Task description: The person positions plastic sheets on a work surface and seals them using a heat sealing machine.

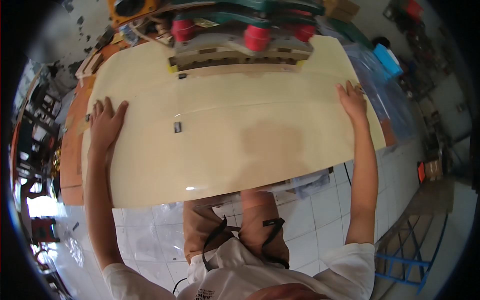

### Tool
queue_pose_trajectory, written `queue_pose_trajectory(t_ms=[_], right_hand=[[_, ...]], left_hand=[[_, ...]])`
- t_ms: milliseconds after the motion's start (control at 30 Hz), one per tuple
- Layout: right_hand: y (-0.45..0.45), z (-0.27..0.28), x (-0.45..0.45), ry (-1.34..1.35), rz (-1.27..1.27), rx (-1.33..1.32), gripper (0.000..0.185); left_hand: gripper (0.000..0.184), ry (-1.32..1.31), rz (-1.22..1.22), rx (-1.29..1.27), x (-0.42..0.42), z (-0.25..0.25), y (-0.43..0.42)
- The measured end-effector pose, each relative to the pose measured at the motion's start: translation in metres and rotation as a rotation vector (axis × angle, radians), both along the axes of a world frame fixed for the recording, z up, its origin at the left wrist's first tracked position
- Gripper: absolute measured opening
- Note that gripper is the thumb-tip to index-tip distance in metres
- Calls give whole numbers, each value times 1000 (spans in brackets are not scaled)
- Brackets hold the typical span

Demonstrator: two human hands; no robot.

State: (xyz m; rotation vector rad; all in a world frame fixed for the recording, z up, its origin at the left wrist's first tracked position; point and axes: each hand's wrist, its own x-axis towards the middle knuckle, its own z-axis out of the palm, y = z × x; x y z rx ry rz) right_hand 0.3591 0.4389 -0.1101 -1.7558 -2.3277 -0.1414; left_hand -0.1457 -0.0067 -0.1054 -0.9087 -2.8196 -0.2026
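A large cream-coloured sheet (215,142) spreads across the workbench in front of me, with a faint crease running across it. My left hand (106,122) lies on its left edge, fingers apart. At the right edge, my right hand (353,101) rests with thumb and fingers spread; its fingertips reach toward the border. A small dark rectangular piece (177,127) sits on the sheet left of centre, and another small dark piece (182,76) is farther back. Over the far part of the sheet stands a machine with a metal block (240,50).
Red round knobs (257,37) and green arms top the machine. Orange-brown bench surface (71,165) shows at left. Clear plastic (382,85) and a blue object (387,61) lie at right. A blue metal frame (405,267) stands on the tiled floor (320,215).
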Motion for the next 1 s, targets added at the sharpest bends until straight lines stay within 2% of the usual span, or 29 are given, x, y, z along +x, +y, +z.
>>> queue_pose_trajectory(t_ms=[67,133,200,233,267,367,633,1000], right_hand=[[5,-1,3,-24,35,8,81],[11,-4,6,-26,88,28,81],[22,-7,8,-10,88,-7,80],[26,-8,11,22,102,-32,80],[37,-11,15,16,120,-53,82],[22,-5,8,78,101,-96,83],[14,1,0,15,-17,-113,85],[13,1,2,7,-31,-177,86]], left_hand=[[86,88,-39,-4,-4,-5,0],[77,165,-150,112,-4,-6,-3],[70,213,-130,169,-6,-13,-2],[75,106,-96,137,3,0,-2],[82,200,-45,115,-5,-13,-2],[95,70,-9,91,-3,-11,-2],[95,30,3,110,-2,-11,-4],[92,65,18,93,2,-7,-3]])
